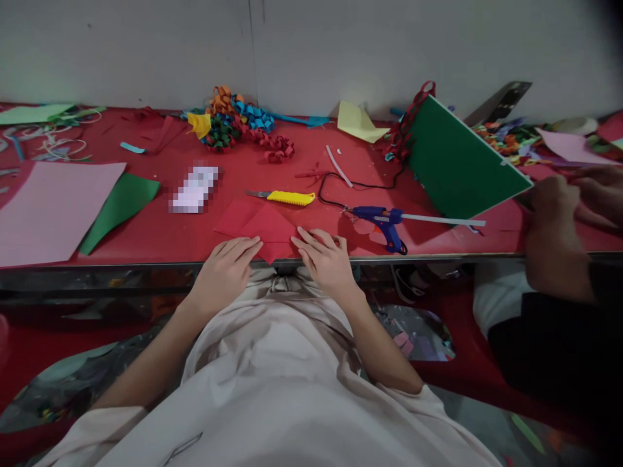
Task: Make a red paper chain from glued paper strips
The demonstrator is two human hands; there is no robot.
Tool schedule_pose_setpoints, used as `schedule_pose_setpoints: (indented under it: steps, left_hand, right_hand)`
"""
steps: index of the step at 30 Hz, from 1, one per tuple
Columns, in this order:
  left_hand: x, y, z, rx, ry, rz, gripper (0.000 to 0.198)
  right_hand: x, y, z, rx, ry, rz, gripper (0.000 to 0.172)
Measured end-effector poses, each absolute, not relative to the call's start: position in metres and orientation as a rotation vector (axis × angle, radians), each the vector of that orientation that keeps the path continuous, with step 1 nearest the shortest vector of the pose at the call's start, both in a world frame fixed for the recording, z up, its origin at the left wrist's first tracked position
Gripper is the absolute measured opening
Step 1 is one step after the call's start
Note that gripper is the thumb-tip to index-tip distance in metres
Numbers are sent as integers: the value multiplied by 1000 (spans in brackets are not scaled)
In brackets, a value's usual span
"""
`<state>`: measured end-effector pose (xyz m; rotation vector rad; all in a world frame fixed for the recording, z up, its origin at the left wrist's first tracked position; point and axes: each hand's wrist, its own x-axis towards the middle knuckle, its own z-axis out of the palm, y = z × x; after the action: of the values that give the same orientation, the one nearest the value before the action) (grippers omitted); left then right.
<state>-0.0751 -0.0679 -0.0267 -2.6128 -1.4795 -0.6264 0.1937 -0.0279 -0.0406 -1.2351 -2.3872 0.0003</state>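
Note:
A folded piece of red paper [270,224] lies at the table's front edge, directly before me. One corner of it points toward my body. My left hand [228,263] rests on its left side, fingers stretched out and pressed flat along a fold. On the opposite side my right hand [325,256] lies with its fingers extended and slightly apart, fingertips touching the paper. Both thumbs are mostly hidden. Just beyond the paper is a yellow utility knife [291,198] with its blade out. A blue glue gun [382,224] with a white glue stick lies right of my right hand.
Pink paper [58,207] and green paper [121,204] lie at left, near a blurred-out rectangle [196,189]. Curled paper chains [243,123] sit at the back. A green board [457,159] leans at right, beside another person's hand [555,220]. A black cord [360,184] crosses the red table.

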Motion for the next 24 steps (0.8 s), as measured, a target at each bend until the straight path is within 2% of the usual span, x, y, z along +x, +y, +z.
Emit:
schedule_pose_setpoints:
  steps: [5,10,13,19,24]
  left_hand:
    - [-66,-52,-9,-2540,-1481,-524,31]
    - [-59,-23,0,-2568,-1482,-418,21]
    - [-62,-12,-3,-2691,-1525,-472,18]
    - [-72,-8,-7,-2847,-1817,-929,19]
    - [-73,-6,-6,-2646,-2033,-1427,29]
  right_hand:
    - [193,-26,-38,-1264,-2314,29,36]
    - [188,-14,-25,-1242,-2399,11,28]
    - [185,-4,-16,-1225,-2491,-7,21]
    - [184,17,-2,-1061,-2571,204,19]
    - [180,33,10,-1004,-2305,769,13]
